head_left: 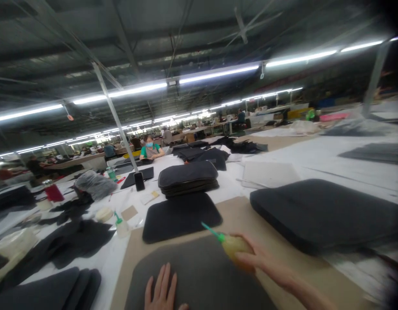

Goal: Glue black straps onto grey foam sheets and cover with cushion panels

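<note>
My left hand (162, 290) lies flat with fingers stretched out on a dark grey fabric panel (199, 275) at the bottom of the view. My right hand (257, 258) is wrapped round a small yellowish squeeze bottle (233, 245) with a green nozzle that points up and left over the same panel. The panel rests on a brown cardboard sheet (240, 211). A second dark panel (181, 215) lies just beyond it.
A stack of dark panels (188, 177) stands further back, a thick dark pile (328, 213) to the right. Another green-capped bottle (121, 226), a phone (139, 181) and loose dark fabric (76, 241) lie at left. A masked person (150, 150) sits at the far end.
</note>
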Tool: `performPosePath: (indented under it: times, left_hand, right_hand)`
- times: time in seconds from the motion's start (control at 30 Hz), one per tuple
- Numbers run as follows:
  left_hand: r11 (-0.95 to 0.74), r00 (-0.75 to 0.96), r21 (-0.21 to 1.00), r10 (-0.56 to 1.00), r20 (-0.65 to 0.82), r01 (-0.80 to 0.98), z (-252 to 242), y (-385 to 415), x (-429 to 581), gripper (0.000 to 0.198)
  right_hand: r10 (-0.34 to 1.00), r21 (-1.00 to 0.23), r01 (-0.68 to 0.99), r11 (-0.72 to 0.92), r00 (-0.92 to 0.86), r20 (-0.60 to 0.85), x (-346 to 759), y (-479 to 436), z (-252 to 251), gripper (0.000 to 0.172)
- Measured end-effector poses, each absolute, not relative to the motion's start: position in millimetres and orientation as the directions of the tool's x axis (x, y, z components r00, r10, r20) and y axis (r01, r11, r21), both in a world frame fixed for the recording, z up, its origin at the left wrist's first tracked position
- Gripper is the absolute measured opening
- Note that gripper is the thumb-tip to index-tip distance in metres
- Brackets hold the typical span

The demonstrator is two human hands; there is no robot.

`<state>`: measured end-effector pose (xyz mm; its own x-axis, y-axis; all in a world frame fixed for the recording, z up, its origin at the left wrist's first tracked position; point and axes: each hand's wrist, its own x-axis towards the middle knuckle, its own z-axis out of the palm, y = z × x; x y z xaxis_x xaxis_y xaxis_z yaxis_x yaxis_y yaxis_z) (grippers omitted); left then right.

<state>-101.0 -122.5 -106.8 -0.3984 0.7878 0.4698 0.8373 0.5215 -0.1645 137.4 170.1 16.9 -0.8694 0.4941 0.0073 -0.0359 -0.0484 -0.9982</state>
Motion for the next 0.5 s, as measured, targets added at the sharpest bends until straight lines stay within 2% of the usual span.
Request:
performPosePath:
  times: [0.07,0.13,0.27,0.37,0.43,0.5]
  left_hand:
    - [0.442,-0.331,-0.176,0.834,0.440,0.879,-89,-131,-92,0.053]
    - [0.468,-0.384,-0.123,0.827,0.410,0.875,-69,-137,-79,0.051]
    - [0.479,-0.492,0.125,0.807,0.326,0.869,-45,-141,-69,0.049]
    - [0.468,-0.550,0.304,0.779,0.303,0.830,-44,-142,-78,0.039]
    - [0.466,-0.582,0.375,0.752,0.309,0.801,-47,-144,-83,0.036]
    - [0.478,-0.601,0.390,0.737,0.310,0.787,-48,-146,-84,0.036]
  right_hand:
    - [0.456,-0.997,-0.037,0.062,-0.888,0.061,124,153,38,0.057]
    - [0.471,-0.996,-0.069,0.056,-0.878,0.088,104,135,53,0.056]
    - [0.520,-0.994,-0.076,-0.077,-0.854,0.025,61,96,56,0.056]
    - [0.519,-0.972,-0.085,-0.218,-0.854,-0.042,37,76,42,0.043]
    - [0.498,-0.942,-0.128,-0.309,-0.866,-0.046,28,68,31,0.037]
    - [0.475,-0.927,-0.147,-0.346,-0.879,-0.038,24,63,18,0.035]
